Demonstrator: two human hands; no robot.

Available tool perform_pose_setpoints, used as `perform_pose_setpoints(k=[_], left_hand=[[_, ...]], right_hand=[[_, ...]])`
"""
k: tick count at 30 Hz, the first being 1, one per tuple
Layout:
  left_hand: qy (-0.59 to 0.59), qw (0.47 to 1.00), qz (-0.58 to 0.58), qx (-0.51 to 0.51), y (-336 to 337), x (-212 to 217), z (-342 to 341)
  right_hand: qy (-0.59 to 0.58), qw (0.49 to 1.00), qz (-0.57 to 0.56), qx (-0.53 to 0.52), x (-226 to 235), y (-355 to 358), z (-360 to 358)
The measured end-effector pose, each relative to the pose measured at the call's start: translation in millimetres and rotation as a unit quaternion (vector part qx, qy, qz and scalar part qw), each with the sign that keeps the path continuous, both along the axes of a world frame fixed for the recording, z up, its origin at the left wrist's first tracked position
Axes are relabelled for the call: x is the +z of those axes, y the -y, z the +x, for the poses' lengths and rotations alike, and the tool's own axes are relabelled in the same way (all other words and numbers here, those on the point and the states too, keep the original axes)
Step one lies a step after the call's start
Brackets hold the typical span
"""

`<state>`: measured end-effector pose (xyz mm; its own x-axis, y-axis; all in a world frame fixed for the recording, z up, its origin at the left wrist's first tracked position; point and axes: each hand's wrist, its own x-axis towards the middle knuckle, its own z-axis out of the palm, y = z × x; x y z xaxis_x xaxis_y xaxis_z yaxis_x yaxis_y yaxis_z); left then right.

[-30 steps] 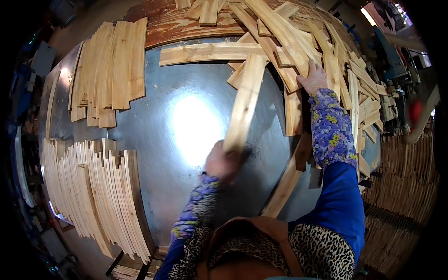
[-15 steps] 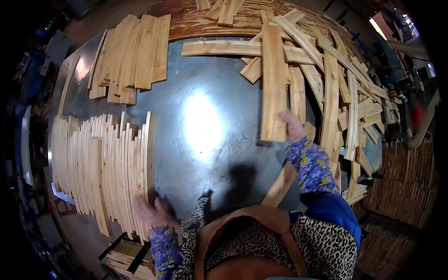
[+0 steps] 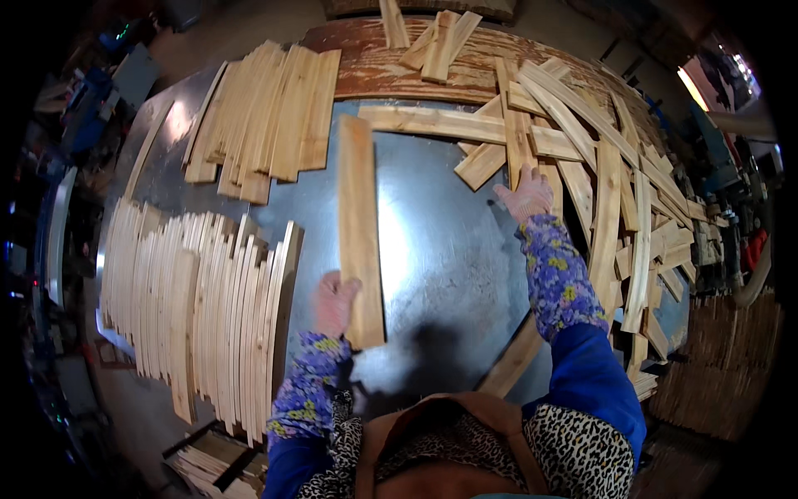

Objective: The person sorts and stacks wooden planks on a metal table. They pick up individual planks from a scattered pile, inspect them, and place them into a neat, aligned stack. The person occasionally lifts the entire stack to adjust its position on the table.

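Note:
My left hand (image 3: pixel 334 304) grips a long wooden board (image 3: pixel 358 224) by the left edge of its near end. The board stretches away from me over the metal tabletop (image 3: pixel 432 283). My right hand (image 3: pixel 527 196) is at the left side of a jumbled pile of boards, its fingers spread at the near end of a narrow board (image 3: pixel 517 125). Whether the fingertips touch that board I cannot tell. To the left of my left hand stands a tight row of boards set on edge (image 3: pixel 220 308).
Flat boards (image 3: pixel 274 116) lie side by side at the far left. The loose pile (image 3: pixel 609 208) crosses at many angles on the right. One board (image 3: pixel 511 358) lies slanted near my right forearm. Several short pieces (image 3: pixel 438 50) rest on the worn reddish wooden surface (image 3: pixel 357 62) at the back.
The board has moved from my right hand at the pile leftward into my left hand. My right hand has let go and reached farther out. My left hand has risen from the upright row.

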<state>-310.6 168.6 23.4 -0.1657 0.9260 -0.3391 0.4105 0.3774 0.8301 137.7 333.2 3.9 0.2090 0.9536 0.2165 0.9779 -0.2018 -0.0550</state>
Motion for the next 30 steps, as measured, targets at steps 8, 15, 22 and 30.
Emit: perform_pose_setpoints(k=[8,15,22,30], left_hand=[[-0.179,0.954,0.236,0.038,-251,22,-7],[0.257,0.939,-0.148,-0.174,-154,-45,191],[0.145,0.981,-0.084,-0.101,-27,-18,64],[-0.474,0.861,0.098,-0.159,100,102,-251]], right_hand=[[-0.187,0.969,-0.121,-0.109,34,-44,-5],[-0.399,0.87,-0.237,0.167,32,141,-83],[0.356,0.895,0.267,-0.024,-15,170,201],[-0.084,0.975,-0.081,-0.187,10,172,209]])
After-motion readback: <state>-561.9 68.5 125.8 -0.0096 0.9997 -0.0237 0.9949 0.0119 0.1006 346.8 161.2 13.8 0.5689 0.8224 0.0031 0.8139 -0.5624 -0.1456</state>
